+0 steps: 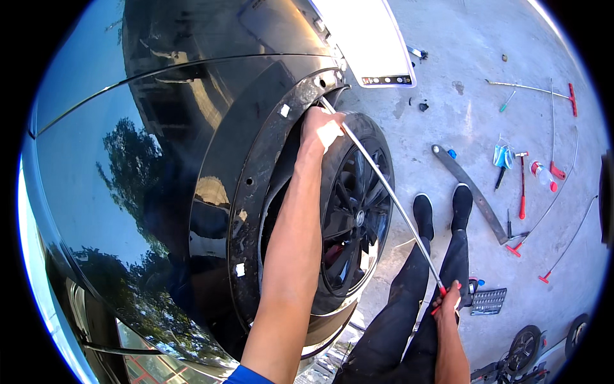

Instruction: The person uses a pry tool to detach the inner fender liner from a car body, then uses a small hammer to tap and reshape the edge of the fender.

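My left hand (318, 128) is closed around the upper part of a long metal rod (390, 192) at the wheel arch (268, 160) of a dark, glossy car (147, 192). The rod's far tip goes behind the arch edge, out of sight. My right hand (448, 297) grips the red T-handle (441, 293) at the rod's lower end, beside my legs. Under my left forearm sits the black wheel (352, 249). At the top, a white board or lamp panel (371, 38) stands by the arch.
On the concrete ground (467, 109) to my right lie several red-handled rods (556, 171), a hammer (523, 185), a flat bar (467, 189), a bottle (540, 173), blue-and-black small items and a socket set (488, 301). A wheeled vehicle (524, 349) is at the lower right.
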The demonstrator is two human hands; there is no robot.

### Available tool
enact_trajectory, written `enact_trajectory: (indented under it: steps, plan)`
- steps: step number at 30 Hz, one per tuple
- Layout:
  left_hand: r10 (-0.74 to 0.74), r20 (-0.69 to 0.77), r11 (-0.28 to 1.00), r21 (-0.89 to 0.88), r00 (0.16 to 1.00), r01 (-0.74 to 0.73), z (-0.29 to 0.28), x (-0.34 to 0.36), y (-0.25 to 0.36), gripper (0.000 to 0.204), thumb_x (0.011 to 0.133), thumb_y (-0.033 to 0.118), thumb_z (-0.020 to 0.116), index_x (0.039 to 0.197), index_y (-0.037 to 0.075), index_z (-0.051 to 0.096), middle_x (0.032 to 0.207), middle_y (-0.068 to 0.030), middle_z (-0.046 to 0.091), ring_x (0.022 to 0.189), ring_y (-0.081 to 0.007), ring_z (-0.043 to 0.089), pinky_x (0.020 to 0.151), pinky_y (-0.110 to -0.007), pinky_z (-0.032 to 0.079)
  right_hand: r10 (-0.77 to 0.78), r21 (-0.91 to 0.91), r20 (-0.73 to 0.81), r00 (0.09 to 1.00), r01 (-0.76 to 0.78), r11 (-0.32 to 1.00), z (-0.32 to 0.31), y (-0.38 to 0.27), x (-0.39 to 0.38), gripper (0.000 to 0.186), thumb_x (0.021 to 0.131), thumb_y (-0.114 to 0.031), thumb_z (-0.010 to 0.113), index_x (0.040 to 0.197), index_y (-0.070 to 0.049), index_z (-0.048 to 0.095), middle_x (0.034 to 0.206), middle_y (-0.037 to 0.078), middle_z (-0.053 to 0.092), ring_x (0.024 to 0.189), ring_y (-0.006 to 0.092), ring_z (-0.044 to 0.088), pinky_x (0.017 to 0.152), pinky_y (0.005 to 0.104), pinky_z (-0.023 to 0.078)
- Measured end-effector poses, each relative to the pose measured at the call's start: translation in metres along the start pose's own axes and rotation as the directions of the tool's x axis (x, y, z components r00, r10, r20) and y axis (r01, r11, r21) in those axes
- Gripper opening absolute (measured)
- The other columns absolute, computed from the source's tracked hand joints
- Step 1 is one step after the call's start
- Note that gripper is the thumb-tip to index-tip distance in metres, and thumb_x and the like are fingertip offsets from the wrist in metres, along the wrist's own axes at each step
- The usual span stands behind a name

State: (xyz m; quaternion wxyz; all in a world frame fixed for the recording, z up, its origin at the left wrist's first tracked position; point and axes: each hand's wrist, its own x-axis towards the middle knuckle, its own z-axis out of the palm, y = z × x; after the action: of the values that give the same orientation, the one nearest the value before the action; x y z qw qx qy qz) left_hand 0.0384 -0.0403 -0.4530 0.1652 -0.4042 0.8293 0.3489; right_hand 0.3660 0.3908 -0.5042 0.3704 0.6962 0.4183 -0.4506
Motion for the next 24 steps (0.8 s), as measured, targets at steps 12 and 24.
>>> enact_trajectory:
  steps: [12,24]
  plan:
    - [0.393,-0.418,0.869,0.459,0.819,-0.182,0.013,-0.024,0.012,0.035,0.074,0.016,0.063,0.1,-0.006,0.061,0.1,-0.0266,0.062,0.1,-0.0379,0.058,0.089,-0.04,0.043,0.218,0.187,0.111,0.97,-0.236,0.954,0.153,0.102,-0.026,0.048,0.089,-0.06,0.036,0.077,-0.014,0.034,0.055,0.001,0.033,0.04,0.0137,0.031,0.038,0.0274,0.025]
    - [0.223,-0.244,0.947,0.284,0.944,-0.15,0.01,-0.02,0.029,0.035,0.07,0.022,0.075,0.087,-0.007,0.064,0.082,-0.0231,0.065,0.08,-0.0343,0.064,0.072,-0.039,0.046,0.013,0.345,-0.046,0.999,0.004,0.939,0.125,0.112,-0.031,0.05,0.09,-0.056,0.04,0.066,-0.012,0.035,0.044,0.002,0.033,0.031,0.0144,0.034,0.029,0.0276,0.026]
